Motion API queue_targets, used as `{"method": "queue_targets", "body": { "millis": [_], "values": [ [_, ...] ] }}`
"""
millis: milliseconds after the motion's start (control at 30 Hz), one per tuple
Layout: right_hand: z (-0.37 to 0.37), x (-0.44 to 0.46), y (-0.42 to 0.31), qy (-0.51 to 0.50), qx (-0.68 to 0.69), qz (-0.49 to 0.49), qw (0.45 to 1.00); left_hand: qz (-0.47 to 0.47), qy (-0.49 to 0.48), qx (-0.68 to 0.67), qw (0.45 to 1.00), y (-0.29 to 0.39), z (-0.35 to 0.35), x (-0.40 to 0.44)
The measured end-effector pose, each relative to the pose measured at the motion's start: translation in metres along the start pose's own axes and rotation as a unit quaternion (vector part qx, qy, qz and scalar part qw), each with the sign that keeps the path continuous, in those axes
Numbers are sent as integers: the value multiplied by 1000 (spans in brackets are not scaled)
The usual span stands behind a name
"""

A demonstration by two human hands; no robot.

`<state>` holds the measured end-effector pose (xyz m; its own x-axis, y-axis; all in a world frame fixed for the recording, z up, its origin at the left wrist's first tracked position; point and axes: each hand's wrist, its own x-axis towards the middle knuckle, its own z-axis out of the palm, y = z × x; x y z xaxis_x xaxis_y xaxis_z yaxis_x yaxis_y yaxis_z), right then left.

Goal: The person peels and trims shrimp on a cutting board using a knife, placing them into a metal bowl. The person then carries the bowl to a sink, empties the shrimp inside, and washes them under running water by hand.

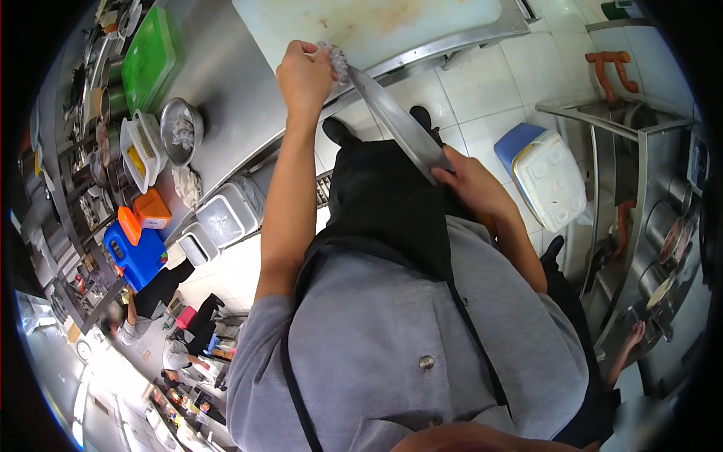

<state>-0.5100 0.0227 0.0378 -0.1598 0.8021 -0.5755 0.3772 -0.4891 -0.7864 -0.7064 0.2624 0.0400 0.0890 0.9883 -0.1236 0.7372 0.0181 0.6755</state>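
My right hand (474, 184) is wrapped round the handle end of a large kitchen knife (399, 124), held over the front of my black apron. Its long, broad blade points away from me towards the counter's edge. At the blade's far end my left hand (305, 79) is closed on a crumpled grey-white wad (337, 64), touching or very close to the tip. Whether the wad is a cloth or a scourer I cannot tell. Beyond both hands lies a stained white cutting board (376, 26).
On the steel counter (226, 83) stand a metal bowl (181, 132), a green lidded container (148, 60) and a white basket (143, 151). A blue jug (135, 248) is at the left. A white-lidded cooler (550, 181) sits on the floor at right. Co-workers (181, 354) stand lower left.
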Motion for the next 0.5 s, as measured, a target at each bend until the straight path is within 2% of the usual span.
{"method": "queue_targets", "body": {
  "millis": [100,167,200,267,367,400,433,467,500],
  "values": [
    [3,-3,7,24,13,-63,998,-8,10,-9,1000,2,1,6],
    [4,-8,3,-7,6,4,1000,-19,5,-1,1000,2,-1,4],
    [8,-8,9,-9,9,3,1000,-13,2,8,1000,3,-2,4],
    [19,-8,26,9,80,-56,995,-9,-3,18,1000,1,-2,7],
    [19,-15,19,31,101,-79,991,-3,-14,21,1000,-8,-2,14],
    [12,-20,13,28,97,-83,991,21,-9,72,997,-7,-5,16],
    [0,-27,6,18,39,-43,998,42,1,124,991,-7,-13,20],
    [-8,-30,2,3,-24,-13,1000,-16,-35,79,996,-2,-18,23],
    [-12,-32,2,2,29,28,999,-75,-63,33,995,5,-20,28]
  ]
}}
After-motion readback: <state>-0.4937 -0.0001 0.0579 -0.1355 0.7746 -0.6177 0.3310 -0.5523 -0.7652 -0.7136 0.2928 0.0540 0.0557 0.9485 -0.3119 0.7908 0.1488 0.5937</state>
